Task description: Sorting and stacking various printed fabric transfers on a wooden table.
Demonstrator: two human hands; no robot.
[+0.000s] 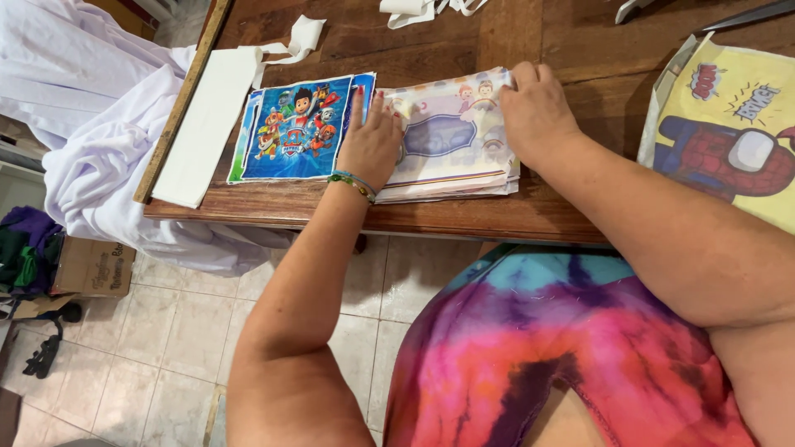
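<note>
1. Leaning over the near edge of the wooden worktop [513, 217], a person in a tie-dyed top [563, 348] is reaching both forearms forward over the tiled floor [166, 331].
2. Her left hand [370, 142], with a beaded bracelet [354, 183] at the wrist, is lying flat and spread, holding nothing; it is pressing down where the stack of pale printed sheets [451, 145] meets the blue cartoon print [300, 128], seemingly to keep the stack from sliding.
3. Her right hand [534, 108] is resting on the stack's far right corner, fingers curled narrowly over the edge as if pinching the top sheet; whether a sheet is actually lifted I cannot tell.
4. The stack itself is sitting close to the worktop's front edge, just beside the blue print and touching it.
5. Left of the print, a folded white strip [203, 124] is lying along the worktop's side, with white cloth [91, 108] hanging off beyond it.
6. Off to the right, well apart, a yellow print with a red figure [729, 136] is draping over the worktop.
7. Farther back, white scraps [414, 10] are lying near the far edge.
</note>
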